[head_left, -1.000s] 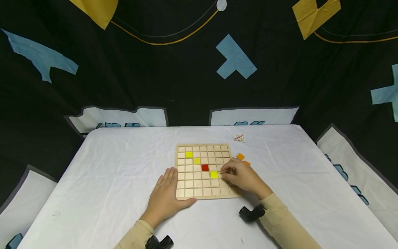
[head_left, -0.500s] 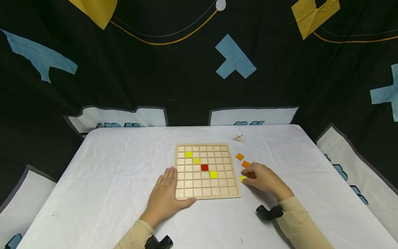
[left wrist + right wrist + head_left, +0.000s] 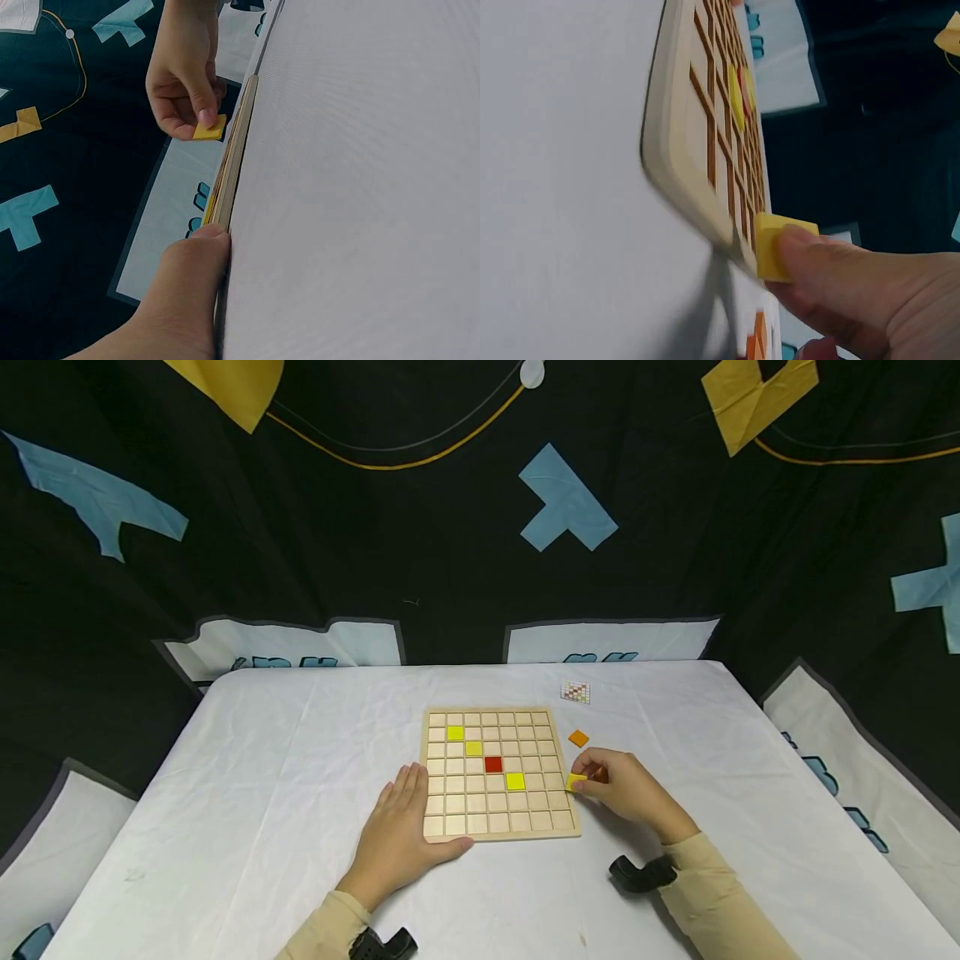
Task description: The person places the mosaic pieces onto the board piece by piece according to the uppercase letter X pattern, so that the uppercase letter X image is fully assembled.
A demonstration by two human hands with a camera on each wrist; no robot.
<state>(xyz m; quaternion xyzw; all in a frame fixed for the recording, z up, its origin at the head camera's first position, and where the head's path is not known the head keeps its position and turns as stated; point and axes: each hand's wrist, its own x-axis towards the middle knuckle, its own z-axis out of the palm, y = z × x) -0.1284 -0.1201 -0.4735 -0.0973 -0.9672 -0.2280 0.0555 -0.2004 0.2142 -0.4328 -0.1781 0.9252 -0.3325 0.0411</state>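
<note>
A square wooden grid board point(image 3: 456, 802) lies flat on the table. Three yellow tiles point(image 3: 515, 781) and one red tile point(image 3: 492, 764) form a diagonal on it. My left hand point(image 3: 397, 831) rests against the board's left side, fingers straight, thumb along the near edge; the left wrist view shows that thumb point(image 3: 196, 262) touching the rim. At the right edge of the board, my right hand point(image 3: 626, 785) pinches a yellow tile point(image 3: 769, 251) between thumb and fingers. The tile is tilted and held just off the rim in the right wrist view.
One orange tile point(image 3: 578, 738) lies right of the board, beyond my right hand. More orange point(image 3: 760, 334) shows low in the right wrist view. A small printed pattern card point(image 3: 576, 692) lies farther back on the white tablecloth point(image 3: 300, 760). Dark curtains hang behind.
My right hand has left the board, moved right to a yellow tile on the table, and come back left with it to the rim. A second orange tile is now hidden. My left hand stays put.
</note>
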